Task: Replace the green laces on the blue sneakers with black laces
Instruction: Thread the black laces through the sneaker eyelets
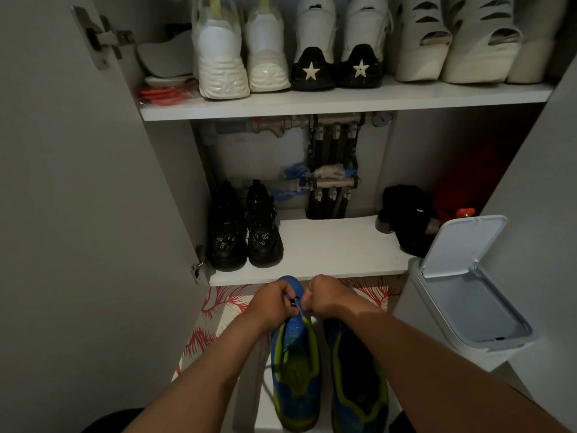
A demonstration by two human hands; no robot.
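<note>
The black shoes [246, 232] stand on the low shelf [327, 242] to the far left, well apart from my work. Nearer me lies the patterned mat [215, 307], and I have set both sneakers there, toes toward the cupboard and heels toward me, so I look straight down the eyelets.

My left hand [274, 303] is curled tight, its fingertips pinching the dark end of a lace [293, 303] just above the toe end of the left sneaker [296, 370]. I hold it short, I think, so the tip can be steered at the front eyelets. The sneaker's open throat, blue with green trim, runs back under my left wrist. I see no lace crossing it, so I judge the lacing is at its first row.

My right hand [327, 296] is just beside the left, almost touching it. It too is curled, and seems to pinch a pale strand of the same lace, though my knuckles hide the grip. The right sneaker [356, 379] lies under my right forearm, alongside its mate, with no hand on it.

Furthest right stands a bin [468, 245], its lid up.
</note>
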